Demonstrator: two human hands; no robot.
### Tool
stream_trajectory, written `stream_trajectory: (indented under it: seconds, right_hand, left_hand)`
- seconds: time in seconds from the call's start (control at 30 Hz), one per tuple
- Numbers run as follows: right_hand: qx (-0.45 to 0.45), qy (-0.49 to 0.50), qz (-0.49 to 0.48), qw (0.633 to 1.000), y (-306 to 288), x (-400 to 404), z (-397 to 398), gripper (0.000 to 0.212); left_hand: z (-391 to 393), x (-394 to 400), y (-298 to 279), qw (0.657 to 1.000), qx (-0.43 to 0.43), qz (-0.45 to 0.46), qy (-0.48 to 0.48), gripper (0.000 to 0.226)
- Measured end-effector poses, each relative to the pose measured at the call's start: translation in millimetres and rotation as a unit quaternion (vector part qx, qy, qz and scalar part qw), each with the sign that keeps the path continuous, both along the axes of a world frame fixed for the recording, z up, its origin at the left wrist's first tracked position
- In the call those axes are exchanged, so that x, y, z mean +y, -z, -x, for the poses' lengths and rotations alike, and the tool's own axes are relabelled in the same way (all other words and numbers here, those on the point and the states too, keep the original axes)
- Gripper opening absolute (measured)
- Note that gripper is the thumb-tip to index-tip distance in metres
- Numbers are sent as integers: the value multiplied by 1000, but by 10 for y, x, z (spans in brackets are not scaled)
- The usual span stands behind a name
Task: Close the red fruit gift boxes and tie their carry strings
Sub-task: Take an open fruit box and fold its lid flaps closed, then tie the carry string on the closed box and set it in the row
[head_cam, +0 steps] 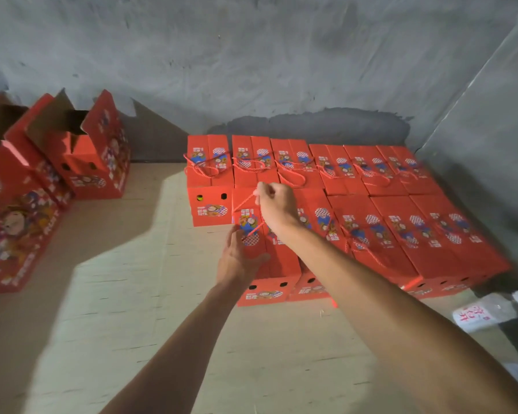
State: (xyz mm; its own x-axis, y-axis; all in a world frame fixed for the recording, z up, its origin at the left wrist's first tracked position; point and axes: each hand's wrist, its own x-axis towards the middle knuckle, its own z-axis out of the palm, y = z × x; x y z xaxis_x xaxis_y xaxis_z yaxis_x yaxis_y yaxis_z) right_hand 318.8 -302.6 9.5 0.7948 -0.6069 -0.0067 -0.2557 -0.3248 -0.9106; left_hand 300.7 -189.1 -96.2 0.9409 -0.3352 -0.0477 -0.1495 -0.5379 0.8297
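A grey concrete wall fills the upper half of the frame, with a pale board floor spreading below it across the lower left and centre. At centre right, you face a block of closed red gift boxes packed side by side in two rows against the wall, most with red carry strings lying across their tops. At the left edge stand several open red boxes, their brown inner flaps raised.

Both your bare forearms reach up from the bottom of the frame to the nearest closed box, the leftmost of the front row, just below centre. Your right hand, at the frame's centre, is curled into a loose fist and pinches the red carry string of that box, pulled taut above the lid. The string runs down to the left from your fingers, and a second strand slants down across the printed lid towards your left hand.

Your left hand, just below and left of the right, is spread with straight fingers, its palm against the box's left side and its thumb lying on the lid.

In the lower right of the frame, a clear plastic bottle with a white label lies on its side on the floor beside the boxes.
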Motion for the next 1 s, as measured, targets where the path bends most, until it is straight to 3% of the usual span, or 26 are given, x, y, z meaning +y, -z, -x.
stream_trajectory:
  seconds: [0.37, 0.47, 0.6, 0.73, 0.83, 1.0]
  right_hand:
    - [-22, -54, -9, 998, 232, -97, -63, 34]
    - [2, -81, 86, 993, 235, -48, 178, 35]
    - [54, -88, 142, 984, 148, -6, 602, 27]
    - [49, -137, 93, 985, 26, 155, 1103, 28]
    - [19, -164, 49, 985, -70, 361, 1480, 53]
    - [-63, -190, 15, 980, -73, 630, 1930, 46]
  left_hand:
    - [-351, -117, 44, 999, 0, -37, 33, 76]
    - [-266, -86, -113, 997, -45, -54, 34, 53]
    - [86, 0, -446, 996, -85, 5, 31, 40]
    - [556, 142, -750, 989, -119, 61, 69, 35]
    - [873, 331, -917, 987, -125, 80, 59, 33]
    - [1321, 777, -1111, 982, -135, 119, 49, 38]
